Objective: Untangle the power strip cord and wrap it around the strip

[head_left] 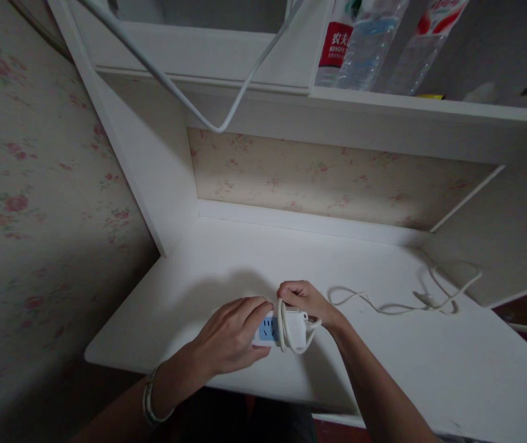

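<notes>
A white power strip (267, 328) with a blue socket face is held above the front part of the white desk. My left hand (238, 332) is closed round its left end, thumb below and fingers on top. White power cord (282, 326) is looped several times about the strip's right end. My right hand (304, 296) is closed on the cord at the upper right of the strip; part of its grip is hidden. From there the cord's loose length (367, 296) trails over the desk to the right.
The white desk (263, 246) has a side panel (152, 154) at left and a shelf above. Plastic bottles (369, 49) stand on that shelf at upper right. A thick white cable (220, 128) hangs down in front of the shelf. Flowered wallpaper (37, 215) covers the left wall.
</notes>
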Demonstrator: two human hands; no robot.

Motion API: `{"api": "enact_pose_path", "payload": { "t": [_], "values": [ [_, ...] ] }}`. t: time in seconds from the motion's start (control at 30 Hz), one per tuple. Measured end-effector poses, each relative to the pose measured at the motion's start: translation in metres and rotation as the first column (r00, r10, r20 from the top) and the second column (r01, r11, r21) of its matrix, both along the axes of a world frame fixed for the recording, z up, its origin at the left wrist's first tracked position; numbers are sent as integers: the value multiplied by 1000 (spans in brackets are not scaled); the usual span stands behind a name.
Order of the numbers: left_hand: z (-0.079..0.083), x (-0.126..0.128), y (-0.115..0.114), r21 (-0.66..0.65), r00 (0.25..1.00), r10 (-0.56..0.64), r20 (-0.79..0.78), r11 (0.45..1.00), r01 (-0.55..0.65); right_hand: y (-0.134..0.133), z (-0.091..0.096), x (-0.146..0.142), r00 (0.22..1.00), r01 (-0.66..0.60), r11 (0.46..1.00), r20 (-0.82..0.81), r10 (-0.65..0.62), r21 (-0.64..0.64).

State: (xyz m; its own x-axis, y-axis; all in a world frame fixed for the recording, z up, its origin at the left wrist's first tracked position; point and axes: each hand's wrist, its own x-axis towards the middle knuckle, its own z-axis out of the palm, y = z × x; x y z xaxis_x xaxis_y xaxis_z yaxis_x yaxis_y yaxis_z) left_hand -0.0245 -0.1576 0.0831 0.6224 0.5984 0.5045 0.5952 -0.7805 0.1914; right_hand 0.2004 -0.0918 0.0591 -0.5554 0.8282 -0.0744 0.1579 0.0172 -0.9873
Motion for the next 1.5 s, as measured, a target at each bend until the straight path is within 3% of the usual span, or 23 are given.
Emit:
{"api": "enact_pose_path", "payload": {
  "t": [0.23, 0.4, 0.57, 0.73, 0.9, 1.03, 1.1, 1.23, 1.37, 1.5],
  "values": [
    [19, -5, 12, 95, 999, 7, -51, 996, -2, 1, -13, 0, 1000, 11, 996, 6, -12, 91],
    [24, -8, 17, 47, 985, 90, -147, 995, -84, 0, -22, -7, 995, 86, 971, 32, -95, 222],
    [23, -5, 25, -44, 987, 141, -83, 989, -145, -4, -25, -13, 986, 135, 919, 46, -163, 371],
    [27, -4, 35, -150, 989, 139, -55, 978, -146, -10, -36, -10, 955, 25, 871, 246, -166, 490],
    [27, 0, 50, -140, 985, 173, 0, 975, -171, -15, -38, -8, 813, -73, 730, 465, -351, 679],
    [24, 6, 61, -54, 975, 213, -59, 975, -216, -19, -35, -11, 678, -101, 760, 604, -420, 643],
    [23, 7, 66, -25, 959, 271, -81, 962, -273, -21, -34, -12, 676, -111, 747, 601, -427, 655],
    [17, 9, 75, -2, 910, 398, -117, 916, -401, -25, -29, -10, 689, -140, 644, 541, -482, 752],
    [5, 14, 78, 20, 881, 447, -154, 893, -450, -24, -20, -6, 605, -210, 566, 561, -565, 797],
    [-3, 22, 74, 38, 856, 465, -227, 882, -469, -20, -5, 0, 505, -341, 525, 623, -597, 780]
  ]
}}
